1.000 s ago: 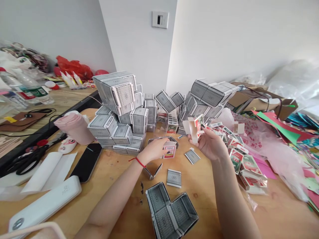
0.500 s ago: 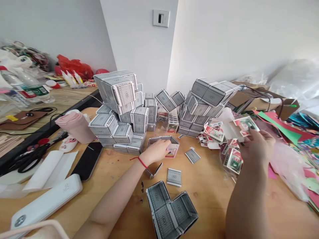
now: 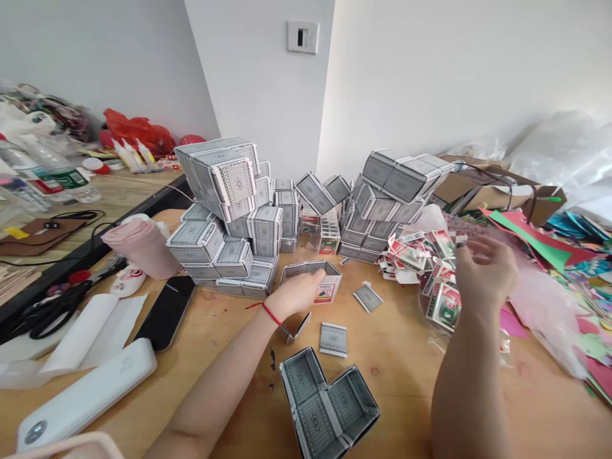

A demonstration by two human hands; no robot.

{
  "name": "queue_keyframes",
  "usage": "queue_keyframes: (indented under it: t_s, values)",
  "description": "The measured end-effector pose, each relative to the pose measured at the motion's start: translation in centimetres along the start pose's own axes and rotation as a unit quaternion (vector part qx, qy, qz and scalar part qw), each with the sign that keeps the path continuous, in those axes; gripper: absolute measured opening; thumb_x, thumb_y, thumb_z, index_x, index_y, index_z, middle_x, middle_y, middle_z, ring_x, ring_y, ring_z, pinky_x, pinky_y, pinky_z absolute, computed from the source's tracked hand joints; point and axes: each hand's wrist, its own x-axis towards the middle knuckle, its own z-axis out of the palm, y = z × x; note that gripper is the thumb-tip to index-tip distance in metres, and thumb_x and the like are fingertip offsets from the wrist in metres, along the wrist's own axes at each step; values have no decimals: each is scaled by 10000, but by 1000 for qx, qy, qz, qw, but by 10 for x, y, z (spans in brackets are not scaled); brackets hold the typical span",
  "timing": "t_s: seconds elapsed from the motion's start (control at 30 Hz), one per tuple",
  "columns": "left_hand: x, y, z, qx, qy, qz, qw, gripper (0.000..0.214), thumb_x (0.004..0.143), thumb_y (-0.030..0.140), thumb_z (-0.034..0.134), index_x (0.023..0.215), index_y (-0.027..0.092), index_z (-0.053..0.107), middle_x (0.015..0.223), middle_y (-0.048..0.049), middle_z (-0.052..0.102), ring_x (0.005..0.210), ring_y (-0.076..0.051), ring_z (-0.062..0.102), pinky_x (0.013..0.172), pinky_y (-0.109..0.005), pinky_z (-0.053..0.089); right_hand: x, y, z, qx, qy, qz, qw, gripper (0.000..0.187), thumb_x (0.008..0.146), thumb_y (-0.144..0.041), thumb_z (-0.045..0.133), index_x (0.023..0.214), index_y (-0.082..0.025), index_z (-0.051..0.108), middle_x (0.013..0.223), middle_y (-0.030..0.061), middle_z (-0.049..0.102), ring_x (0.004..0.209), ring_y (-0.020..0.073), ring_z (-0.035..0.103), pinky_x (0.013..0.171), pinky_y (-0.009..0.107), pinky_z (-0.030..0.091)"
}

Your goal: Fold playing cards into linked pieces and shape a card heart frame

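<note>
My left hand (image 3: pixel 302 292) is closed on the wall of a small open box (image 3: pixel 333 280) folded from playing cards, its fingers partly hidden inside. My right hand (image 3: pixel 490 271) is raised on the right, thumb and fingers curled together around a small pale bit that I cannot make out. Just left of it lies a heap of red, white and green card packs (image 3: pixel 444 306), partly in clear plastic. Two loose folded cards, one a grey-backed card (image 3: pixel 333 339), lie between the hands. An L-shaped open card box (image 3: pixel 329 405) stands at the front.
Stacked card blocks rise at the left (image 3: pixel 217 185) and right (image 3: pixel 396 185). A pink cup (image 3: pixel 143 248), black phone (image 3: pixel 166 312), scissors (image 3: pixel 55 315) and white power bank (image 3: pixel 90 395) lie left. Coloured paper (image 3: pixel 530 239) and a pink plastic bag (image 3: pixel 545 319) lie right.
My right hand no longer holds out the red-and-green card pack, which now appears on the heap; its fingers have curled in. My left hand keeps its grip on the small box.
</note>
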Motion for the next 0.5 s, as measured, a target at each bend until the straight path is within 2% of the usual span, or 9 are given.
queue_keyframes:
  t_s: [0.03,0.07,0.13,0.17,0.2,0.27,0.3,0.37,0.5]
  values:
    - [0,0,0,2,-1,-1,1000,137,849,214,380,982,179,385,889,-142,635,807,-279,629,609,-315,441,-5,-8,1,6,-74,0,997,305,715,-340,568,957,-157,591,847,114,637,680,209,597,605,359,476]
    - [0,0,0,5,-2,-3,1000,137,848,209,377,981,179,386,885,-141,636,811,-283,629,610,-319,442,-12,-16,4,21,-182,-13,983,277,708,-352,580,909,-164,614,763,86,644,595,182,587,535,324,470]
    - [0,0,0,9,-5,-6,1000,142,843,196,376,983,178,392,886,-139,636,822,-289,627,614,-327,445,-32,-31,16,35,-381,-70,921,234,700,-335,598,890,-199,617,757,51,656,548,156,586,482,286,465]
    - [0,0,0,8,-4,-6,1000,148,839,191,381,985,179,395,894,-138,634,830,-289,625,617,-327,446,-45,-38,24,36,-461,-94,882,210,695,-303,607,885,-212,612,761,39,661,530,148,589,476,280,466]
    - [0,0,0,4,-3,-6,1000,153,834,188,389,987,180,398,902,-136,631,837,-286,623,621,-326,447,-59,-43,34,34,-514,-104,851,206,679,-262,625,878,-215,602,727,30,658,478,140,574,433,268,446]
    - [0,1,0,-10,5,-2,1000,157,828,180,400,985,179,409,914,-131,624,850,-274,618,637,-319,448,-87,-50,54,20,-562,-110,819,270,641,-157,641,892,-220,564,625,-1,629,341,114,497,340,244,367]
    - [0,1,0,-17,11,1,1000,157,824,170,403,980,177,416,918,-129,620,859,-268,615,650,-318,447,-99,-51,63,17,-566,-122,815,270,634,-121,636,867,-222,543,553,-21,594,306,108,464,322,234,331]
    - [0,2,-1,-32,26,13,999,167,809,141,410,973,170,431,940,-129,609,886,-259,603,684,-318,446,-117,-53,76,24,-555,-136,820,239,666,-89,599,827,-238,504,550,-23,571,363,123,496,363,235,330]
    - [1,0,-3,-55,53,35,996,190,778,101,429,958,159,450,999,-127,585,937,-246,577,741,-319,443,-128,-54,82,16,-548,-204,811,213,686,-92,557,780,-261,466,573,4,558,439,168,530,399,261,310]
